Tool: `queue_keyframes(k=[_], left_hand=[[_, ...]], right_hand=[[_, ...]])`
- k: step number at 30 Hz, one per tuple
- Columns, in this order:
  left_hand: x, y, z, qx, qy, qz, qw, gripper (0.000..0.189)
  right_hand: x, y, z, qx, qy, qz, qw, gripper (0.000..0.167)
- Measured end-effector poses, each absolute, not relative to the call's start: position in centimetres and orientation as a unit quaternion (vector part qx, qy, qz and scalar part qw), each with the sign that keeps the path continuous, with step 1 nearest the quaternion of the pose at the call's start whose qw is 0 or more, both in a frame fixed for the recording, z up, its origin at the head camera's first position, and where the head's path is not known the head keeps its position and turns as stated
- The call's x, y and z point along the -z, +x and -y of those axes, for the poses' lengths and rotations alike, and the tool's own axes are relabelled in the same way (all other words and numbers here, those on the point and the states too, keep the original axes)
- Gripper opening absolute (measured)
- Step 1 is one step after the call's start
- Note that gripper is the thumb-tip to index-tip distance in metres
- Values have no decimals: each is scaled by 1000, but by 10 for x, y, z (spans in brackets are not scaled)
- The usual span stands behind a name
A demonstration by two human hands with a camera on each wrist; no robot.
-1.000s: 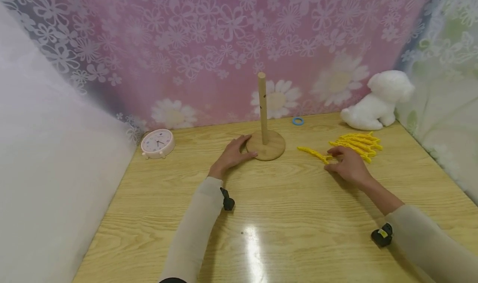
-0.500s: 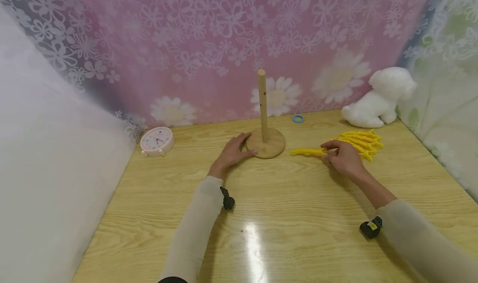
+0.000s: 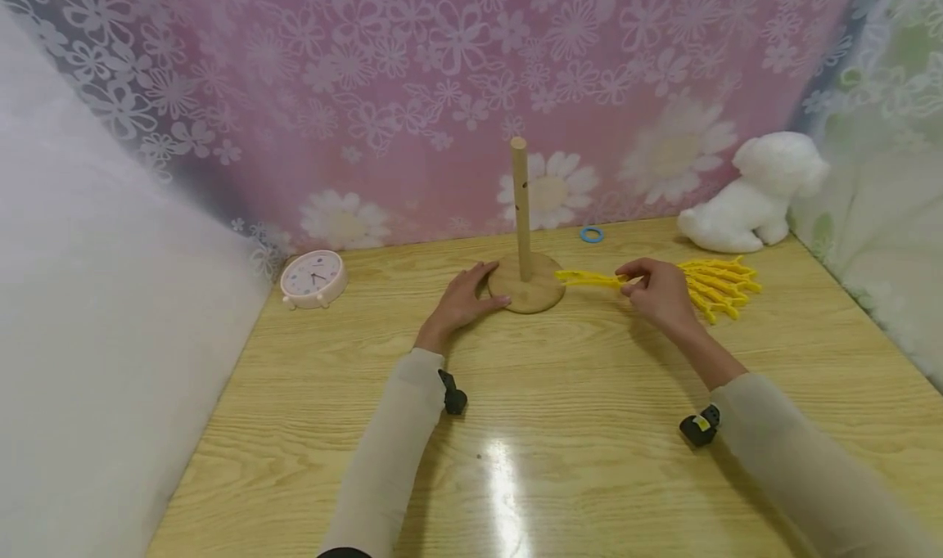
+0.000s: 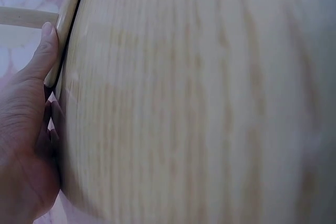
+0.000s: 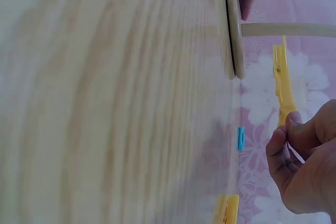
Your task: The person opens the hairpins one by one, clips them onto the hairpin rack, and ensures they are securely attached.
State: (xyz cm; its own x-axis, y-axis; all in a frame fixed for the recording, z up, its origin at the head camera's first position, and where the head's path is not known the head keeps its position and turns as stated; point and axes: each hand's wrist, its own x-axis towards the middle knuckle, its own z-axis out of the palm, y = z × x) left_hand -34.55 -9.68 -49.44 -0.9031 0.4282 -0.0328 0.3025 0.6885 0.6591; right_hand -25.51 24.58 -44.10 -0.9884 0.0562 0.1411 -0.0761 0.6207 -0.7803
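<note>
Right hand (image 3: pixel 658 294) carried yellow peg (image 3: pixel 587 278) to stand (image 3: pixel 526 284); wrist view shows pinch.

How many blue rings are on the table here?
1. The blue ring lies flat on the table near the back wall, right of the wooden stand; none appears hidden.

Even, bright, diffuse illumination. A white glare streak marks the wooden counter (image 3: pixel 516 394) at 6 o'clock in the head view; soft shadows lie beneath both sleeves. Wide-angle distortion bends the curtain edges at 9 and 3 o'clock. In both wrist views the counter surface is blurred and bulges, its grain smeared.
</note>
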Motion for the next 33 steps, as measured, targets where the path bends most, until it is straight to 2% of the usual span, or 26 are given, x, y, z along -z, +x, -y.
queue_keyframes(k=[5,12,24,33], left_hand=[[493,-345,99,-337,203,-915,85,85],[490,-345,99,-333,221,-914,74,85],[491,-344,99,-333,214,-916,64,83],[490,-346,98,-326,222,-917,64,82]], right_hand=[[445,-268,-236,-444,13,890,103,32],[451,-282,-225,-481,15,870,104,38],[465,-309,-196,-468,37,872,138,34],[470,-319,-178,-442,41,886,135,23]])
